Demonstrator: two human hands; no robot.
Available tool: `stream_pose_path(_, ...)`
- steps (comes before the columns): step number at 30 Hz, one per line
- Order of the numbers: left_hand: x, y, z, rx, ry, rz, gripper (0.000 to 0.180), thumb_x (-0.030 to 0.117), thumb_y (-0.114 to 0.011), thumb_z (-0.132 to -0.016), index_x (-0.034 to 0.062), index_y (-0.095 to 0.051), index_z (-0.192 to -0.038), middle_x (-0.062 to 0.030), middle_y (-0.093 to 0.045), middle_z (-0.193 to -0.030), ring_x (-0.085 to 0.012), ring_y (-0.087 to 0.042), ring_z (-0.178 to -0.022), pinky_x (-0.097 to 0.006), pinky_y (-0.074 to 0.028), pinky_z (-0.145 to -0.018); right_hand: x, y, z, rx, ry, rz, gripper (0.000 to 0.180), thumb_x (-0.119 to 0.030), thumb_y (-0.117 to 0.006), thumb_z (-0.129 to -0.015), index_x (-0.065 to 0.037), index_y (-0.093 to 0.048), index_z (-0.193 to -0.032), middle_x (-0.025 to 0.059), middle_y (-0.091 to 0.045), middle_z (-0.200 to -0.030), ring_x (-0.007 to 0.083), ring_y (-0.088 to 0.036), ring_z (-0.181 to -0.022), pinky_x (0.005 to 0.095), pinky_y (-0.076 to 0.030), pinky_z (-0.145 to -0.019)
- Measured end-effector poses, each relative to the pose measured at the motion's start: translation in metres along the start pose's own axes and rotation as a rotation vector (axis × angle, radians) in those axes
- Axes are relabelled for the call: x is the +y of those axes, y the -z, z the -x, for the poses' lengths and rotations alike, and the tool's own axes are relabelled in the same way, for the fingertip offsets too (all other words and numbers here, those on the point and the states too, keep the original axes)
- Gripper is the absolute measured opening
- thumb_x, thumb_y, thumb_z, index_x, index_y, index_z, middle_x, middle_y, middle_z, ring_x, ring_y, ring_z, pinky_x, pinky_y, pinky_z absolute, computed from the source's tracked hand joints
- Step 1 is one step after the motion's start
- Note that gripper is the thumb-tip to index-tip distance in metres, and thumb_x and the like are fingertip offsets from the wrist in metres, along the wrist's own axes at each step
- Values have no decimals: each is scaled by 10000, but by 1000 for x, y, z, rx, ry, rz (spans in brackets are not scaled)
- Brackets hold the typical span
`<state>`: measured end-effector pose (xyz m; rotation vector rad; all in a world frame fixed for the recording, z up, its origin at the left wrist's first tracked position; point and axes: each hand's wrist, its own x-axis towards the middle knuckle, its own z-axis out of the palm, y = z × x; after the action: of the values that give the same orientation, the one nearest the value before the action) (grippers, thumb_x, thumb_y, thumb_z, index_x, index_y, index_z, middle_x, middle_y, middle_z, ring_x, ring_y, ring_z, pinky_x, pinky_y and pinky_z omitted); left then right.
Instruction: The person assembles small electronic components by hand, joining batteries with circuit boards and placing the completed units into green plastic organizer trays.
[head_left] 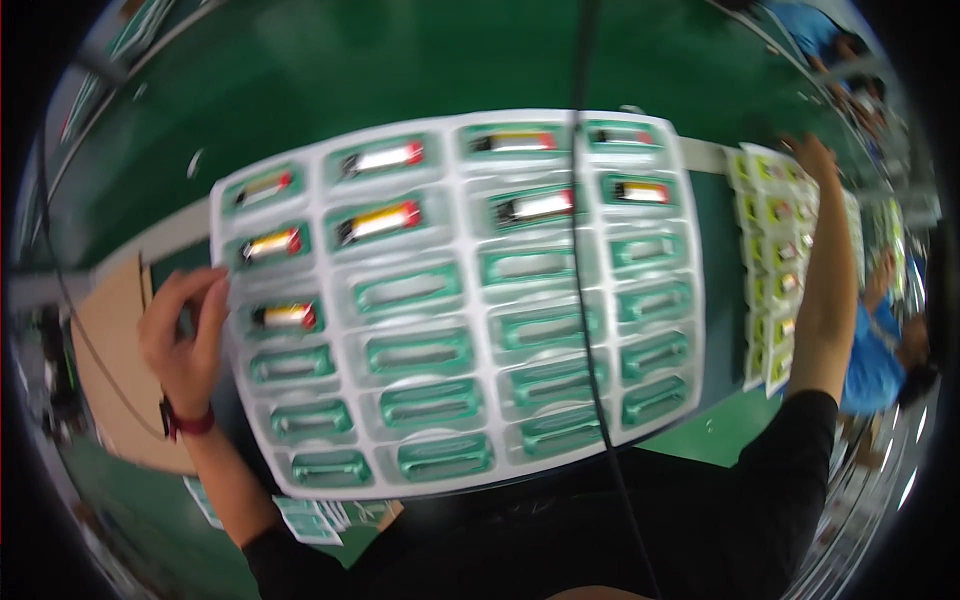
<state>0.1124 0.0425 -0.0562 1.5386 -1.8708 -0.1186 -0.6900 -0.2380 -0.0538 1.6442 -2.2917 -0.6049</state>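
A head-worn fisheye camera looks down from just above the white tray [472,262], its wide view spanning the left hand [185,335] to the far-right right hand [815,162].

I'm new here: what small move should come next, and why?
Perhaps fill the third-farthest row's second pocket from the left: a black, yellow and red piece sits just left of it, both farther rows are filled, but this pocket shows only its green insert.

Ctr. is blurry, edges bend, corners v. dk.
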Motion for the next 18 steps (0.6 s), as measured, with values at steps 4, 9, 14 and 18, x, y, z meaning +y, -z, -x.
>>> stream_pose_path(4,1,-10,0,28,-30,106,121,-32,-691,-786,12,-688,-899,-33,-585,-671,-80,-439,-511,-221,-307,-459,101,-33,-93,-164,279,-563,589,-418,-552,-912,-34,-475,-1352,200,-547,-1288,294,-551,-1125,364,-412,-959)
stream_pose_path(9,37,-3,-10,-108,-96,60,182,-7,-729,-717,40,-692,-889,-33,-597,-703,-129,-509,-528,-252,-369,-444,41,-89,-118,-72,286,-505,443,-326,-547,-896,3,-569,-1192,216,-620,-1130,335,-589,-1009,407,-446,-855)
stream_pose_path(14,66,-32,-23,-340,-271,31,239,51,-756,-693,41,-670,-915,-51,-575,-857,-186,-579,-620,-303,-459,-528,36,-72,-133,60,321,-405,256,-202,-517,-845,6,-613,-960,164,-569,-815,312,-525,-727,396,-412,-611)
stream_pose_path(18,68,-56,-33,-494,-370,-55,272,158,-766,-696,56,-645,-918,-31,-546,-950,-200,-607,-647,-323,-487,-563,56,13,-113,339,584,-351,188,-165,-531,-846,-32,-621,-944,37,-516,-586,107,-449,-422,278,-321,-401)
